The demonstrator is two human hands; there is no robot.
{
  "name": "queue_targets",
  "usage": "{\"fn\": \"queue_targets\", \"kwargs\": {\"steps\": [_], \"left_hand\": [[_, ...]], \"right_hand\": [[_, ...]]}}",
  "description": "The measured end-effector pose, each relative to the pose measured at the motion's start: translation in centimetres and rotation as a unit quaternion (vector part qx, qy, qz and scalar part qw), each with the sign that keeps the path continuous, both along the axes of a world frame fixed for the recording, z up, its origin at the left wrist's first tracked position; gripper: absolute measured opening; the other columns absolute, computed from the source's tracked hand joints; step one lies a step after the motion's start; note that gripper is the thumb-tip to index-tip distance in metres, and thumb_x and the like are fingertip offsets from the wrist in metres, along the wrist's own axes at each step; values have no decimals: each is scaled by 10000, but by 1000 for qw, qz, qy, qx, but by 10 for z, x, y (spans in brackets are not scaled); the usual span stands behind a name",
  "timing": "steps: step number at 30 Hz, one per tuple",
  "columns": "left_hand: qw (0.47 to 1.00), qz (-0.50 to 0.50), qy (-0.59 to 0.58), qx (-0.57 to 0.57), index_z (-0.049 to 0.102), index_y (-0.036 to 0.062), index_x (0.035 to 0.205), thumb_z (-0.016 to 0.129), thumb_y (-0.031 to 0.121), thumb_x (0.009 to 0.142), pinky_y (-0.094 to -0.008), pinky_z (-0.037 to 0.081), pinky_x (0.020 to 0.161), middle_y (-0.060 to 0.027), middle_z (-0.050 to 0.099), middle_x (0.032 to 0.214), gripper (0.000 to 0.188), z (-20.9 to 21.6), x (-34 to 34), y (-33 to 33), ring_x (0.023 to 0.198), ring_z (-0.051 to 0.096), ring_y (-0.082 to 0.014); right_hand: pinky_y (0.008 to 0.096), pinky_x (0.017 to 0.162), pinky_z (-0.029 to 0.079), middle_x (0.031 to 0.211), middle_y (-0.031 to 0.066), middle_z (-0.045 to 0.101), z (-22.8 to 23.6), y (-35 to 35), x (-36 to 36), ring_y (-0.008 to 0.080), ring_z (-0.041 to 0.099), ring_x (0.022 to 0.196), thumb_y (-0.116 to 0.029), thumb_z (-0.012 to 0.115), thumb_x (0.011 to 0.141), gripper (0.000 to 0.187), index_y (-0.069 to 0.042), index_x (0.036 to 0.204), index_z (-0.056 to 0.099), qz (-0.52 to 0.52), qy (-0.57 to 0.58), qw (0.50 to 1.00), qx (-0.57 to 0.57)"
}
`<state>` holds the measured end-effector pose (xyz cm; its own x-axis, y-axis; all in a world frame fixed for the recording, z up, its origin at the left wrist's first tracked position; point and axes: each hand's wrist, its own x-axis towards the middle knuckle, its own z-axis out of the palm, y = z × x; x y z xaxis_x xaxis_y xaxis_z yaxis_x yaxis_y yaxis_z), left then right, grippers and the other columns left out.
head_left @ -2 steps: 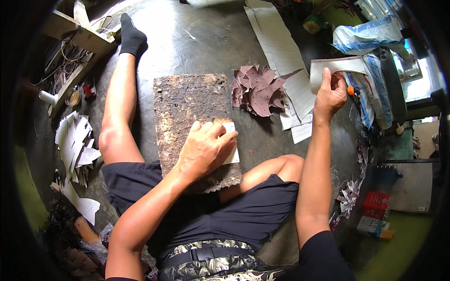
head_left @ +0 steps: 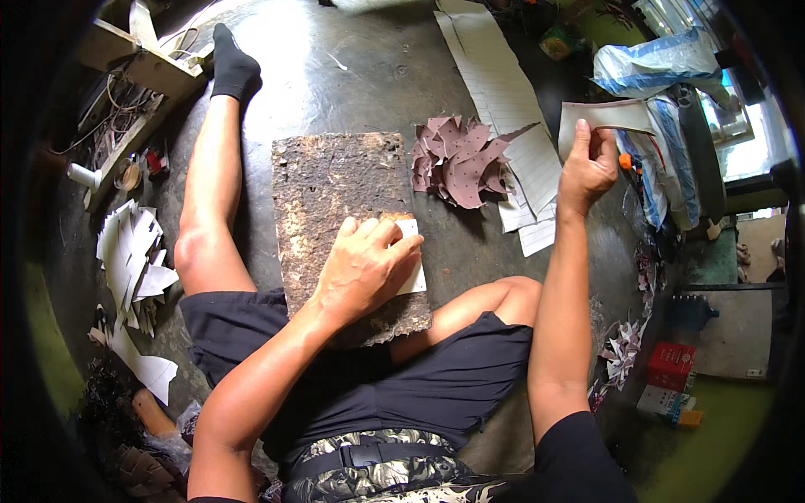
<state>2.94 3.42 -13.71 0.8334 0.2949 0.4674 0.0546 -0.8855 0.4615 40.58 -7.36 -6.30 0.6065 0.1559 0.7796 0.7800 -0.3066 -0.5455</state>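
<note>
My left hand [head_left: 369, 267] is closed over a white flat piece [head_left: 412, 280] with small holes, pressed against a rough, dark, worn board [head_left: 335, 180]. Most of that piece is hidden under the fingers. The board lies between my legs, its near end by my lap. Out to the right, my right hand [head_left: 589, 172] is raised and pinches a curved sheet [head_left: 610, 116], pale on its face with a darker edge. Between the hands, on the floor, sits a heap of brownish-mauve dotted cut pieces [head_left: 461, 163].
Long lined paper strips [head_left: 495, 84] lie beyond the heap. A stack of white cut pieces [head_left: 132, 260] is at the left, near a wooden frame [head_left: 151, 71]. White-and-blue plastic sacks [head_left: 658, 65] stand at the far right, with a red box [head_left: 671, 365] nearer.
The sheet in my right hand has shifted and flexed very slightly. My left hand stays in place on the white piece.
</note>
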Motion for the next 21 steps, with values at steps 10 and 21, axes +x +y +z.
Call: {"fn": "queue_targets", "kwargs": {"steps": [10,21], "left_hand": [[1000,-1,-13,-11,836,207,1266,817,251,996,-427,483,867,-38,696,1024,274,-4,0,0,951,698,-242],[923,289,-144,-209,868,65,1214,798,75,1023,-383,628,972,-111,869,1187,204,34,-215,92,1068,816,-228]], "right_hand": [[571,1368,347,1692,298,575,-154,-18,-116,478,451,1651,-150,709,1053,442,11,1464,738,104,-8,932,-348],[488,1158,549,1368,256,786,-101,-159,-187,432,736,1296,-49,697,1068,306,63,1348,751,160,190,843,-477]]}}
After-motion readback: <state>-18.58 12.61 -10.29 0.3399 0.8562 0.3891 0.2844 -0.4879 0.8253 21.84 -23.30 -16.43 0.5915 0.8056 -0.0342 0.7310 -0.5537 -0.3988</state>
